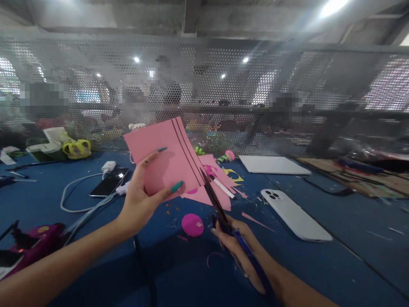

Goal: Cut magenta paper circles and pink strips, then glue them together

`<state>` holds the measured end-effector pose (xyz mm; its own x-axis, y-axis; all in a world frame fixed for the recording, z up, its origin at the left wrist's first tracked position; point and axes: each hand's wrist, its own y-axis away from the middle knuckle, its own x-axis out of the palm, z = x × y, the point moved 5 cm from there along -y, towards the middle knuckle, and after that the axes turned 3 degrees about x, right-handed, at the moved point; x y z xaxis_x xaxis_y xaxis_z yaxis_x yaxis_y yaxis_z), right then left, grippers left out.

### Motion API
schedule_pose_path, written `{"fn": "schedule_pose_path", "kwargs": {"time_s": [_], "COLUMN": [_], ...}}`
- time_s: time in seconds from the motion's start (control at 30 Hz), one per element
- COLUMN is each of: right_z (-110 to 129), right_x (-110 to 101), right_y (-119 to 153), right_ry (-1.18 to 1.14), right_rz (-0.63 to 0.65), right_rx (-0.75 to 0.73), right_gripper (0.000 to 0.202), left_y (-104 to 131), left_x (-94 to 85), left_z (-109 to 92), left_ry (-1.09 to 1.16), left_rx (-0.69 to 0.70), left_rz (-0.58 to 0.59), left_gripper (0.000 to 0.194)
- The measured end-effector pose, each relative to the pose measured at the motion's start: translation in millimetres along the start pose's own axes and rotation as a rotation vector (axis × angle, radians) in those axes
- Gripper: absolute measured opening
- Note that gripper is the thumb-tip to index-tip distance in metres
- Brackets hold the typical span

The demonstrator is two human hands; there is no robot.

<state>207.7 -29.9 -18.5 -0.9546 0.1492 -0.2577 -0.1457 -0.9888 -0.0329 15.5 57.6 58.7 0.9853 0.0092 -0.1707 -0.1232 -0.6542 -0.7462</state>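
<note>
My left hand (143, 187) grips a sheet of pink paper (159, 149) and holds it up above the table, thumb in front. Dark parallel lines run down the sheet near its right edge. In my right hand (243, 243) is a pair of scissors (223, 217) with blue handles. The blades point up and left, their tips close to the lower right corner of the sheet; whether they touch it I cannot tell. Behind them lie pink paper offcuts (207, 198), a white marker (225, 189) and a yellow cut-out (234, 175). A magenta paper circle (192, 224) lies below the sheet.
On the blue table (303, 273), a white phone (295, 215) lies at right and a black phone (110, 182) with a cable at left. A glue gun (38, 243) sits at near left. Behind stand a white board (275, 165), cardboard (338, 177) and a perforated metal screen (223, 94).
</note>
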Motion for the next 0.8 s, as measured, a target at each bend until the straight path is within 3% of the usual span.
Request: {"fn": "schedule_pose_path", "kwargs": {"time_s": [0.17, 0.37, 0.8], "right_z": [-0.5, -0.9, -8.1], "right_x": [2.7, 3.6, 5.6], "right_y": [0.2, -1.3, -4.7], "right_ry": [-0.01, -0.027, -0.029], "right_rz": [0.068, 0.006, 0.025], "right_rx": [0.032, 0.044, 0.061], "right_gripper": [0.042, 0.042, 0.044], "left_y": [0.1, 0.2, 0.5], "left_x": [-0.6, 0.4, -0.4], "left_z": [-0.1, -0.3, -0.4], "left_ry": [-0.016, 0.015, -0.028], "left_rx": [-0.002, -0.013, 0.007], "left_rz": [0.0, 0.003, 0.0], "left_gripper": [0.062, 0.062, 0.062]}}
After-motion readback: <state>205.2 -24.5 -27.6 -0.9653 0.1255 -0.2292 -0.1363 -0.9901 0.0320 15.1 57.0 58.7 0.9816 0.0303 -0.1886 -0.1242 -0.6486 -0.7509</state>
